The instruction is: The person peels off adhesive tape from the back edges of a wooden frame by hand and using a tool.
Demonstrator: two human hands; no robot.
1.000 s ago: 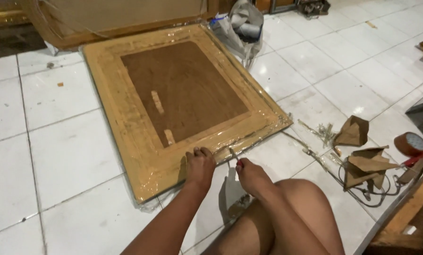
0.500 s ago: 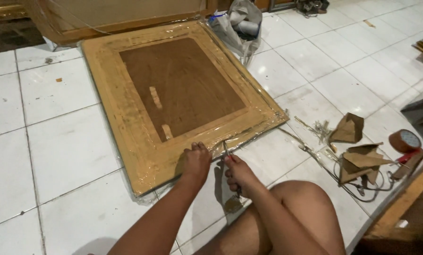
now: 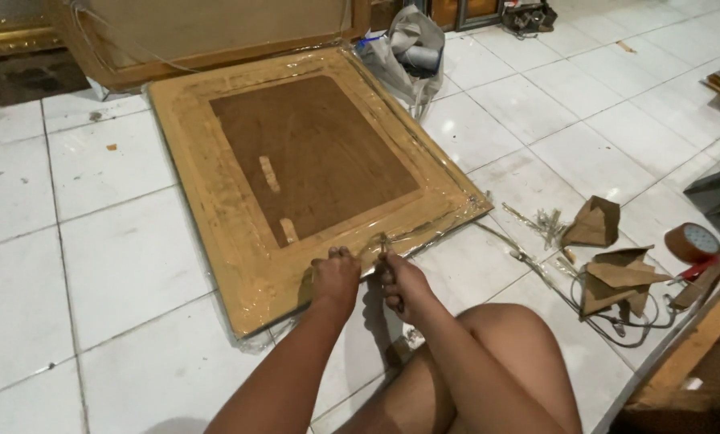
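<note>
Head view looked down on a large wooden frame [image 3: 312, 169] lying flat and face down on the white tiled floor [image 3: 95, 265], its brown backing board showing and the whole of it wrapped in clear plastic film [image 3: 247, 285]. The left hand [image 3: 336, 277] rested on the frame's near edge, its fingers [image 3: 340, 255] curled down and pressing on the wrapped border; whether they pinched the film could not be told. The right hand [image 3: 404, 285] sat just beside it, at the same edge and slightly off the frame toward the floor. Its fingers [image 3: 388, 269] were closed around a small slender tool [image 3: 382, 241] whose tip stood up between the two hands and touched the film at the frame's rim; the kind of tool was too small to make out. So the frame's near edge lay directly under the left fingers and just ahead of the right ones.

A bare knee [image 3: 505, 354] rose below the right hand. To the right of the frame, well apart from the hands, lay folded cardboard corner pieces [image 3: 617, 277], a loose cord [image 3: 641, 321] and a roll of brown tape [image 3: 692, 241]. Beyond the frame's far corner sat a crumpled bag [image 3: 412, 48].
</note>
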